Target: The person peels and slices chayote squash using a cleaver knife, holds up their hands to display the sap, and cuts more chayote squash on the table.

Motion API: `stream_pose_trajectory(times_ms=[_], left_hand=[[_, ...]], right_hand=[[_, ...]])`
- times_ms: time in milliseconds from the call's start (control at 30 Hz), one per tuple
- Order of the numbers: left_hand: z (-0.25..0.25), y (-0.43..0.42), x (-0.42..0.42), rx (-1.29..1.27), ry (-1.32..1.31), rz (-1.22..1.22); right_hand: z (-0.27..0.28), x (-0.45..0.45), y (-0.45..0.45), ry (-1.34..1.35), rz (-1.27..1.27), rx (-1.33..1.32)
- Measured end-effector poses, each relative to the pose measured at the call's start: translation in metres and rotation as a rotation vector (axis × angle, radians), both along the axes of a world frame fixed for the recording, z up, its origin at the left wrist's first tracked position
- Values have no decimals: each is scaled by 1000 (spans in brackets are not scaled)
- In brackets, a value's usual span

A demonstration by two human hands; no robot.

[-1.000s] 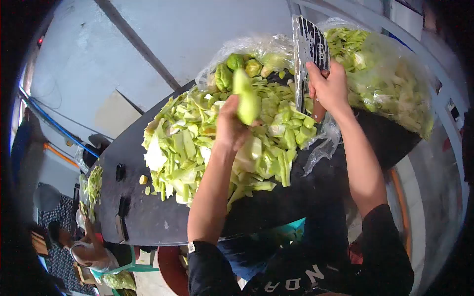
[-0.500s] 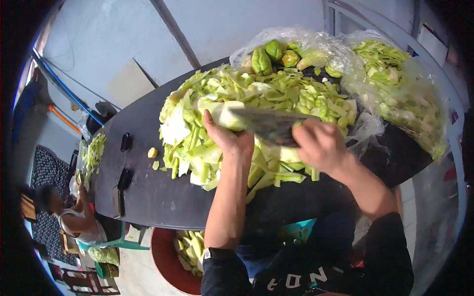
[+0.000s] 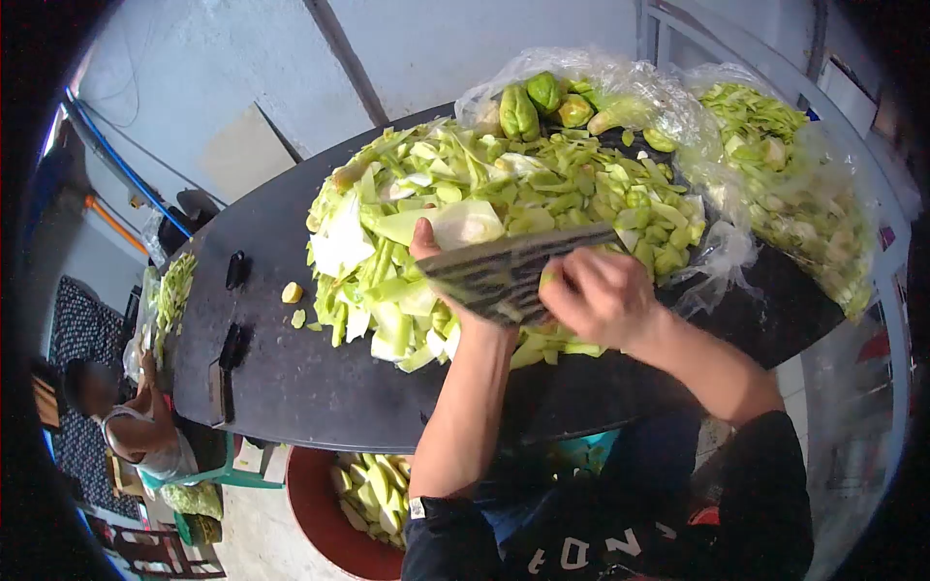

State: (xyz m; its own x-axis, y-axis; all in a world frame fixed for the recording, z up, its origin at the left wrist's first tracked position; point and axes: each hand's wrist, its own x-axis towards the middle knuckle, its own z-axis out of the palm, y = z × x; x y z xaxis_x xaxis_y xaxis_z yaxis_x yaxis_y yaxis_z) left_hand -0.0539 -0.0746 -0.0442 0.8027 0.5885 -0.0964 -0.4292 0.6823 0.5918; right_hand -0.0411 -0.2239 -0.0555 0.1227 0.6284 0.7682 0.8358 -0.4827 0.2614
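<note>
My right hand (image 3: 603, 295) is closed around the handle of a knife; its wide, dark-streaked blade (image 3: 513, 269) points left across my left palm. My left hand (image 3: 477, 318) holds a pale, peeled chayote piece (image 3: 470, 223), with the thumb up at its left side. The blade covers most of my left fingers, and I cannot tell whether it touches the piece. Under and around both hands spreads a big heap of light green chayote cuttings (image 3: 387, 300) on the dark table (image 3: 300, 378).
Whole chayotes (image 3: 519, 113) sit at the back beside clear plastic (image 3: 630, 82). A plastic bag of cuttings (image 3: 794, 203) lies at the right. Below the table edge stands a red tub (image 3: 315, 494) of cut pieces. At far left a person (image 3: 145, 426) handles greens (image 3: 174, 290).
The knife has swung down and left, from beside the chayote piece to across my left palm, its broad face now toward me. My left hand has shifted slightly right and lower.
</note>
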Motion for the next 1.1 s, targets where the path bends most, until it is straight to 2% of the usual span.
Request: stream_pose_trajectory(times_ms=[33, 67, 100, 300, 333, 367, 433, 533, 733, 767, 833, 900, 1000, 1100], left_hand=[[4, -1, -3, -31, 74, 51], [9, -3, 0, -156, -51, 74], [9, -1, -3, -133, -89, 29], [10, 4, 2, -239, -181, 20], [6, 4, 4, -195, -163, 28], [-1, 9, 2, -129, -188, -145], [-5, 10, -4, -22, -204, -152], [-7, 14, 11, -95, -107, -30], [-7, 10, 9, -35, -80, 2], [-4, 8, 6, -25, -99, -13], [9, 3, -3, -42, 65, -2], [13, 2, -2, -151, -80, 19], [22, -1, -5, -174, -100, 39], [7, 8, 0, -179, -101, 8]], right_hand=[[-5, 10, -2, 62, -31, 3], [-19, 36, -3, 179, -244, -49], [-23, 53, -11, 326, -264, 28], [-4, 31, -22, 158, -149, 37], [-1, 23, -18, 95, -78, 38], [1, 17, -15, 27, -11, 39], [1, 6, -9, -19, 18, 30], [4, -5, -4, -78, 97, 21], [2, -6, -1, -108, 81, 34], [2, -3, -1, -107, 81, 35], [-4, 14, -5, 10, -27, -14], [-14, 47, -14, 227, -285, -42], [-14, 59, -28, 223, -314, -8], [-11, 43, -29, 216, -224, 27]])
